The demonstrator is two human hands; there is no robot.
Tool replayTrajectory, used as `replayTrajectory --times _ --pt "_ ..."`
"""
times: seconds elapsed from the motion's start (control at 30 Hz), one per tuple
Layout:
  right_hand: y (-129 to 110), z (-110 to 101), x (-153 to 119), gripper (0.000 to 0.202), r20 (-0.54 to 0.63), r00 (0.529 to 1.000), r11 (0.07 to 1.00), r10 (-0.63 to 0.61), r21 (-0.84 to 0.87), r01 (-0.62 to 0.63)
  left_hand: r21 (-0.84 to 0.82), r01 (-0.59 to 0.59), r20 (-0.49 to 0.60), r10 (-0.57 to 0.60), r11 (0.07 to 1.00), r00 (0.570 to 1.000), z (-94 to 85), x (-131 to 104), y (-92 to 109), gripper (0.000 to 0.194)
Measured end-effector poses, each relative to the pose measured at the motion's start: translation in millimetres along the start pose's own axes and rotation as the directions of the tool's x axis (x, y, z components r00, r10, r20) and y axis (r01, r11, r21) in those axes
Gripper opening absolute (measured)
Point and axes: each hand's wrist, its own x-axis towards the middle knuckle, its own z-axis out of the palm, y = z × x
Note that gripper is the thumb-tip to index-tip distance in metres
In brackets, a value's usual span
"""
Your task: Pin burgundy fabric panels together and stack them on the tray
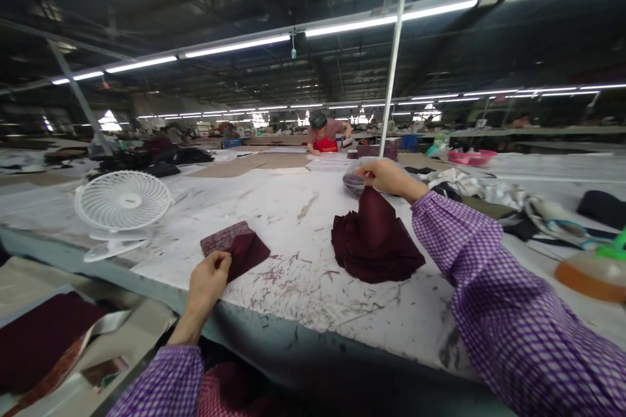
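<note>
On the white-covered table, my left hand (210,280) pinches the near edge of a dark maroon fabric piece (249,255). That piece lies partly over a speckled maroon stack (222,238), with one fold lifted. Farther right, my right hand (386,177) has its fingers closed on the top of a maroon cloth, pulled up to a peak. The cloth rises from a loose pile of maroon fabric pieces (376,247). Whether my right hand grips one layer or more, I cannot tell. Behind that hand sits a clear plastic-wrapped bundle (355,181), partly hidden.
A white fan (123,201) stands at the left. A thin white pole (395,55) rises behind my right hand. To the right are crumpled cloths (469,186) and a bottle of orange liquid (591,277). Across the table, a person in a red apron (325,142) bends forward.
</note>
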Motion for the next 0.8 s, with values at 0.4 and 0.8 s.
replayTrajectory --times 0.4,0.8 --pt "38 -42 -9 0.039 -0.288 0.938 0.97 0.194 -0.089 -0.227 0.036 0.026 0.018 -0.027 0.999 0.999 -2.0 0 2 0.026" --pt "-38 52 -22 0.042 0.183 0.982 0.94 -0.043 0.342 -0.023 0.042 0.014 0.016 -0.015 0.999 1.0 -0.4 0 -1 0.028"
